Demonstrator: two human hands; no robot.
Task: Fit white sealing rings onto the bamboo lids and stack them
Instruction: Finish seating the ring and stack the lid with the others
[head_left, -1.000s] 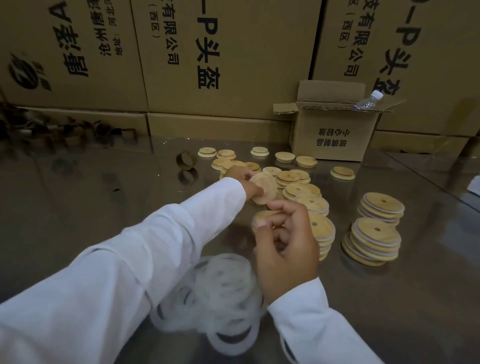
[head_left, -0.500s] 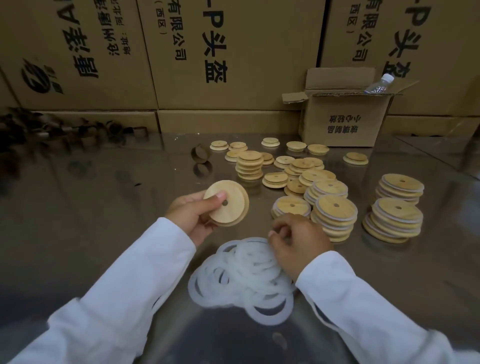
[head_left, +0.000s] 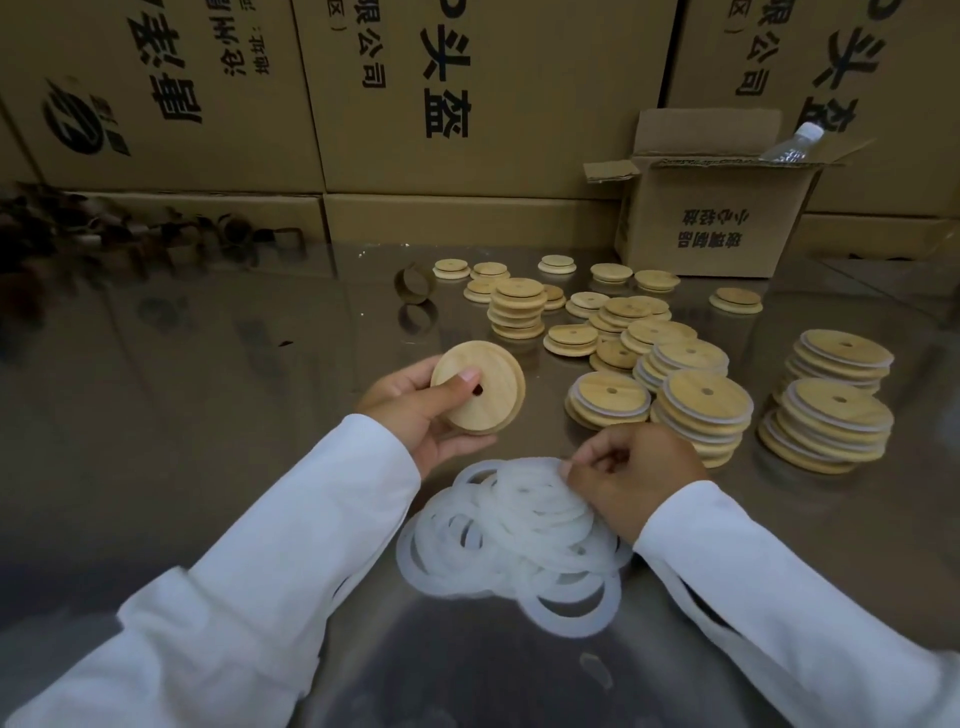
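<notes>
Two hands in white sleeves are working over a shiny metal table (head_left: 208, 415). The left hand (head_left: 410, 410) is holding a bamboo lid (head_left: 483, 389) tilted above the tabletop, fingers curled behind it and thumb pressing its face beside the small hole. The right hand (head_left: 639, 473) is bending over the heap of white sealing rings (head_left: 509, 540) lying nearest the person, fingertips pinching the top ring (head_left: 545, 486) at its edge. Stacks of ringed lids (head_left: 701, 410) are standing just right of it, bare lids (head_left: 519, 306) farther back near an open carton (head_left: 711, 223).
</notes>
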